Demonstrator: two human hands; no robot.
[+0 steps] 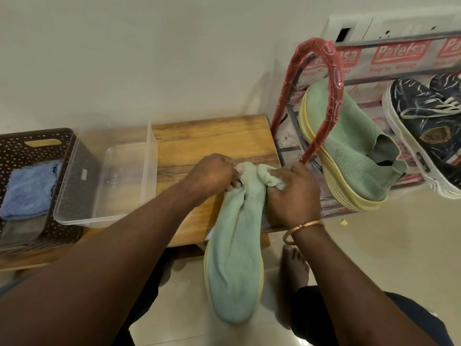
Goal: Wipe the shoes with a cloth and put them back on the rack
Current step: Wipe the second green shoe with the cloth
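Note:
A pale green knit shoe (234, 270) with a yellow sole hangs over the front edge of the wooden table (212, 141), its toe pointing toward me. My left hand (212, 173) and my right hand (291, 193) each grip the bunched knit collar at its far end. The matching green shoe (349, 151) rests tilted on the shoe rack (334, 78) at the right. A blue cloth (30, 188) lies folded in a dark perforated basket (15, 151) at the far left, apart from both hands.
A clear plastic container (149, 156) stands on the table between the basket and my hands. A pair of dark blue sneakers (424, 113) sits on the rack at the far right. My bare foot (294, 265) is on the tiled floor below.

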